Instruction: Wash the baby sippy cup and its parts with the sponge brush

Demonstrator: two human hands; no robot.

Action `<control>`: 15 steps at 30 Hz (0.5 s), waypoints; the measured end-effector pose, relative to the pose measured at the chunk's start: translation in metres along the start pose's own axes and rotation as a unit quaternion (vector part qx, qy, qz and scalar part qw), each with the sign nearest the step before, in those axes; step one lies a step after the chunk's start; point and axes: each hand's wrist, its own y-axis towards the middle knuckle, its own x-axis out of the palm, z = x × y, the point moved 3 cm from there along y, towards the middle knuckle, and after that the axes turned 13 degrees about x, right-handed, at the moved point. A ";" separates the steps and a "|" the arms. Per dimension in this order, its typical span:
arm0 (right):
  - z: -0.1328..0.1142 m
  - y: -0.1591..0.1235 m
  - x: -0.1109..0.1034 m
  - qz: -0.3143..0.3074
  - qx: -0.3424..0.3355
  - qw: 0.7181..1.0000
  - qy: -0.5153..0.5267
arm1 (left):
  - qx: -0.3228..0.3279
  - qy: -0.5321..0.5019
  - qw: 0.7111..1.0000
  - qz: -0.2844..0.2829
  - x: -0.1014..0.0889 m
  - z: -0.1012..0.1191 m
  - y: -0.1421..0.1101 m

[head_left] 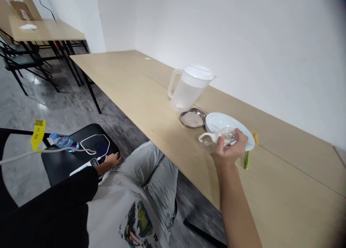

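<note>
The person's left hand, in a black sleeve, rests open at the edge of a black seat, just beside a dark phone and a white power bank. A white cable loops over the seat, and a water bottle lies on its side there. A yellow tag printed with a QR code hangs near the seat's left edge.

The right hand is raised over the bench, its fingers closed around a small clear vessel with a white handle. The vessel sits in front of a white plate, overlapping it in view. A green strip and a yellow piece lie just past the plate's right edge.

Next to the plate is a metal dish holding pale powder, then a plastic pitcher with a white lid. Farther along the bench lies a small pale scrap.
</note>
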 end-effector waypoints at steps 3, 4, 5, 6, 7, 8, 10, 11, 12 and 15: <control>0.002 0.000 -0.001 -0.002 0.020 1.000 -0.001 | 0.028 0.012 0.999 0.012 0.000 0.017 -0.003; 0.003 0.000 -0.001 0.001 0.019 1.000 0.000 | 0.038 0.014 0.999 0.019 -0.001 0.024 -0.006; 0.003 0.000 -0.002 0.005 0.015 1.000 0.002 | 0.053 0.014 0.998 0.029 -0.002 0.034 -0.009; 0.003 0.000 -0.002 0.009 0.010 1.000 0.003 | 0.072 0.013 0.997 0.040 -0.004 0.044 -0.013; 0.004 0.000 -0.002 0.012 0.006 1.000 0.004 | 0.103 0.010 0.993 0.058 -0.008 0.057 -0.018; 0.004 0.000 -0.002 0.013 0.005 1.000 0.006 | 0.173 0.000 0.980 0.103 -0.014 0.073 -0.024; 0.005 -0.001 -0.001 0.017 0.010 1.000 0.009 | 0.317 -0.035 0.928 0.192 -0.033 0.111 -0.037; 0.005 -0.001 -0.001 0.016 0.012 1.000 0.010 | 0.376 -0.054 0.892 0.244 -0.046 0.130 -0.043; 0.004 -0.001 -0.001 0.021 0.010 1.000 0.013 | 0.434 -0.070 0.850 0.291 -0.062 0.151 -0.049; -0.002 -0.002 0.001 0.025 0.002 0.999 0.023 | 0.584 -0.116 0.705 0.385 -0.115 0.216 -0.060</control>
